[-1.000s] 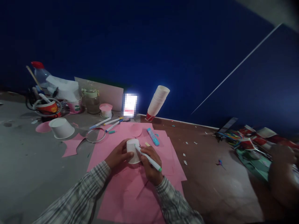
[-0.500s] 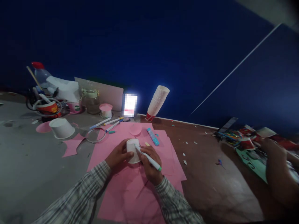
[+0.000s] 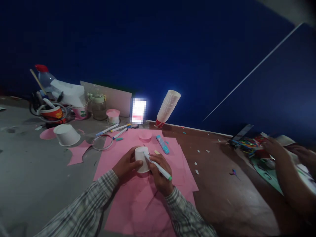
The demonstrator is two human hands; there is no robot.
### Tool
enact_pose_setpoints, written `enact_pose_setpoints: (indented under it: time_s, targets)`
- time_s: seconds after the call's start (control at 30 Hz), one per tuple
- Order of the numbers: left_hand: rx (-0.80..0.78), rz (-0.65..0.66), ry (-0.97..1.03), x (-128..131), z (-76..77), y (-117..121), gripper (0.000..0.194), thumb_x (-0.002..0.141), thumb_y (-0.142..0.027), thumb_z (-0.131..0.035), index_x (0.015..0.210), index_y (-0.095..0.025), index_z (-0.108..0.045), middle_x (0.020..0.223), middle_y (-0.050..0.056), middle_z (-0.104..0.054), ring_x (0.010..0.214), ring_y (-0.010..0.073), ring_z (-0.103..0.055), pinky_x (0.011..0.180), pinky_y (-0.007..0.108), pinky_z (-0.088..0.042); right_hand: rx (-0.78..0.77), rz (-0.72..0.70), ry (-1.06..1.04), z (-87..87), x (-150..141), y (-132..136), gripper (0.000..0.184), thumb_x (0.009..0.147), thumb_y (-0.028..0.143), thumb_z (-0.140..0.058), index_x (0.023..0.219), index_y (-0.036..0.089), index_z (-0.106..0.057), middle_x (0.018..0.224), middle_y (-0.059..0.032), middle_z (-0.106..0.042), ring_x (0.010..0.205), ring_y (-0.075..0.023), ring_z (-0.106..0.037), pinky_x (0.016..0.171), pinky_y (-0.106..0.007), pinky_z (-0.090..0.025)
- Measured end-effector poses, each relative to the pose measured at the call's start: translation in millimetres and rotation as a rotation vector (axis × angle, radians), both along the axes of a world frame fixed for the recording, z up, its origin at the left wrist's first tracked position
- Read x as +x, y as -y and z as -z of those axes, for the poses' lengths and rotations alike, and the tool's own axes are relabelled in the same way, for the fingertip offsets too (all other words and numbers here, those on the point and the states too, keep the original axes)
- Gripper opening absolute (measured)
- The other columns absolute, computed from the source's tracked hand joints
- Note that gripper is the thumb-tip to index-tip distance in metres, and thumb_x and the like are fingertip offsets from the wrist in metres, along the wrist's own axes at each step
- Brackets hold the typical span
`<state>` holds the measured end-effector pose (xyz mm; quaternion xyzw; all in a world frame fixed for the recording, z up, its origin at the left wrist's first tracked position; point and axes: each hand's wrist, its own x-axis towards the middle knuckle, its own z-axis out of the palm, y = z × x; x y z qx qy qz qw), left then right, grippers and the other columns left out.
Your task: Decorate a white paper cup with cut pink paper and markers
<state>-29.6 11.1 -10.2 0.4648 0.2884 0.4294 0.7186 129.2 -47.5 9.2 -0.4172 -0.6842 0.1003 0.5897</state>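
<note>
A white paper cup (image 3: 141,159) stands upside down over pink paper sheets (image 3: 130,210), its narrow end up. My left hand (image 3: 127,163) is closed around the cup's left side, thumb across the front. Gripped in my right hand (image 3: 161,171) is a white marker (image 3: 160,170) with a green end, its tip against the cup's upper right side. Just behind the cup lies a pink paper disc (image 3: 144,136). A light-blue glue stick (image 3: 162,144) rests on the sheets to the right.
Left are another upturned cup (image 3: 66,135), a tape ring (image 3: 102,142), several markers (image 3: 120,132), a glass jar (image 3: 97,107) and a pen-filled cup (image 3: 52,114). A tilted cup stack (image 3: 168,107) leans at the back. Another person's arm (image 3: 283,168) reaches over clutter at right.
My hands keep the same hold on cup and marker, with the marker tip still at the cup. At right, the other person's arm has shifted left. The whole view has moved slightly.
</note>
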Motion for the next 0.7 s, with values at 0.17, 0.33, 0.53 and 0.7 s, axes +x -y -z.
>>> enact_pose_setpoints:
  time_s: [0.17,0.33,0.53,0.7]
  targets:
    - [-0.018,-0.003,0.017,1.5,-0.6,2.7,0.057,0.064,-0.026,-0.079,0.115,-0.018,-0.056,0.105,0.009,-0.066,0.096,0.0238,-0.06,0.079,0.032,-0.048,-0.015,-0.015,-0.004,-1.4,0.1,-0.1,0.02,0.087,0.014,-0.052,0.102,0.022,-0.064,0.092,-0.0067,-0.069,0.088,-0.0219,-0.066,0.084,-0.042,-0.053]
    - [-0.033,0.029,0.035,0.8,2.9,1.2,0.059,0.063,-0.026,-0.08,0.116,-0.019,-0.055,0.109,0.009,-0.065,0.096,0.0238,-0.06,0.079,0.032,-0.048,-0.021,-0.037,-0.012,-3.1,0.6,0.7,0.019,0.086,0.013,-0.053,0.1,0.021,-0.063,0.091,-0.0066,-0.069,0.09,-0.0216,-0.066,0.082,-0.039,-0.054]
    - [-0.037,0.023,0.029,0.3,2.2,1.2,0.061,0.063,-0.027,-0.081,0.117,-0.018,-0.055,0.108,0.009,-0.065,0.097,0.0252,-0.06,0.08,0.033,-0.049,-0.055,-0.054,-0.019,-5.8,1.5,2.6,0.016,0.087,0.016,-0.051,0.096,0.022,-0.063,0.088,-0.0061,-0.068,0.091,-0.022,-0.066,0.082,-0.04,-0.054]
    - [-0.026,0.026,0.023,-0.2,2.0,1.2,0.06,0.063,-0.027,-0.081,0.117,-0.018,-0.056,0.107,0.009,-0.065,0.096,0.0241,-0.061,0.079,0.032,-0.049,-0.071,-0.028,-0.063,-4.6,2.6,3.0,0.016,0.088,0.019,-0.05,0.097,0.022,-0.063,0.088,-0.0064,-0.068,0.089,-0.0223,-0.066,0.078,-0.039,-0.053]
